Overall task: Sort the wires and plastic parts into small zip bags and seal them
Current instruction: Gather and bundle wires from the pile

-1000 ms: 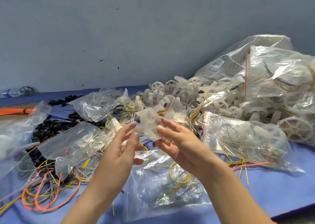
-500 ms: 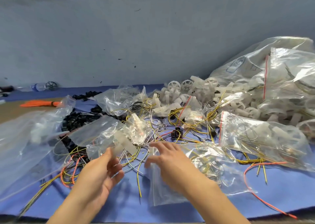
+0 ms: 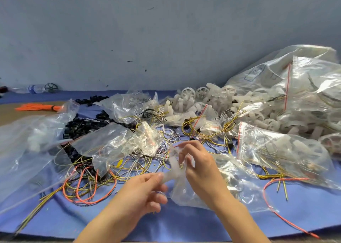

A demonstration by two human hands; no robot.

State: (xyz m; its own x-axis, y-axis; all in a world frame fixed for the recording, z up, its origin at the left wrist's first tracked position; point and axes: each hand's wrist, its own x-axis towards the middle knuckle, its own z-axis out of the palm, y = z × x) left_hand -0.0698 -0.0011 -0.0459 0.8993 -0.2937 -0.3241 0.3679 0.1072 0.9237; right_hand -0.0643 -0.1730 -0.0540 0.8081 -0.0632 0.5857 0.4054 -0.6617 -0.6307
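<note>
Nearest the camera, the left hand (image 3: 145,193) pinches the lower end of a white translucent plastic part (image 3: 172,170) between thumb and fingertips. The right hand (image 3: 200,166), just beyond it, closes its fingers around the part's upper end together with the mouth of a small clear zip bag (image 3: 227,183), which lies on the blue cloth (image 3: 184,224) under that hand; coiled yellow wire seems to sit inside, though motion blur makes this uncertain. Left of the held bag, loose orange and yellow wires (image 3: 88,189) loop over the cloth. Right of it lies a red-striped zip bag (image 3: 280,150) filled with white plastic pieces and yellow wires. Beyond the held bag and to its left, a crumpled bag (image 3: 118,144) covers a heap of black rings (image 3: 83,126). Farther back, loose white plastic wheels (image 3: 195,95) pile up beside a large clear sack (image 3: 287,72) stuffed with smaller bags, against the blue wall (image 3: 166,39).
</note>
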